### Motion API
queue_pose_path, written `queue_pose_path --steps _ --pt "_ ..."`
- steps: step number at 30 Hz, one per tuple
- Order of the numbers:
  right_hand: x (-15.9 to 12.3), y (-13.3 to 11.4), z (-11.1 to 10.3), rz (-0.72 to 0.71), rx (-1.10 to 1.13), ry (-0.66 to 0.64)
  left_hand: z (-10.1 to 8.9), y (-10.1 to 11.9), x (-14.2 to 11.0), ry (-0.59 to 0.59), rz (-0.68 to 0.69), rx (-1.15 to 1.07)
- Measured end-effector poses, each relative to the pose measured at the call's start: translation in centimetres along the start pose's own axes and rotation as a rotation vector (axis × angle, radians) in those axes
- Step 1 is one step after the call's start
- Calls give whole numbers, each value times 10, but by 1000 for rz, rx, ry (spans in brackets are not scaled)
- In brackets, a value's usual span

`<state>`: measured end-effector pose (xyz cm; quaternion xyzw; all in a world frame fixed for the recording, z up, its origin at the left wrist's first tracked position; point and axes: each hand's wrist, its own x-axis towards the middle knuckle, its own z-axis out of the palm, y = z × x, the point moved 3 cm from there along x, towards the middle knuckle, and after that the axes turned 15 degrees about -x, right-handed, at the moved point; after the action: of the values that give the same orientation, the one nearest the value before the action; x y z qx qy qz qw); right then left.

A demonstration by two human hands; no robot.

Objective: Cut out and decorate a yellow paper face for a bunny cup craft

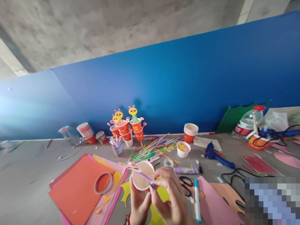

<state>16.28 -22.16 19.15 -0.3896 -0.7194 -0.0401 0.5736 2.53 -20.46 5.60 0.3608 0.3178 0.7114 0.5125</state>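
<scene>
A paper cup (144, 180) with a white inside is tilted towards me, and my left hand (138, 203) wraps around its lower side. My right hand (170, 193) pinches a thin purple straw (146, 177) at the cup's near right rim. The straw lies across the cup's mouth, and a pale paper cutout (134, 167) with dark marks sits at its far left end. Fingers hide the straw's near end and much of the cup's outside. Yellow-green paper (160, 203) lies beneath both hands.
Left are orange sheets (77, 187) and a tape roll (103, 183). Loose straws (154, 148) lie beyond my hands, before decorated cups (122, 127). To the right are scissors (186, 184), a teal marker (197, 200), a blue glue gun (217, 157) and a water bottle (248, 122).
</scene>
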Motion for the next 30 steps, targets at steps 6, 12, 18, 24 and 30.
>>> queue_pose_path --steps 6,12,18,24,30 --pt "-2 1 3 8 -13 10 1 -3 -2 5 -17 -3" --pt "-4 11 6 74 0 14 1 -2 4 15 -8 29" --pt "-14 34 18 341 183 -97 18 16 11 -39 105 61" --pt "-22 49 28 561 444 -171 21 19 12 -59 119 144" --pt "-20 57 34 750 552 -135 19 17 11 -13 119 180"
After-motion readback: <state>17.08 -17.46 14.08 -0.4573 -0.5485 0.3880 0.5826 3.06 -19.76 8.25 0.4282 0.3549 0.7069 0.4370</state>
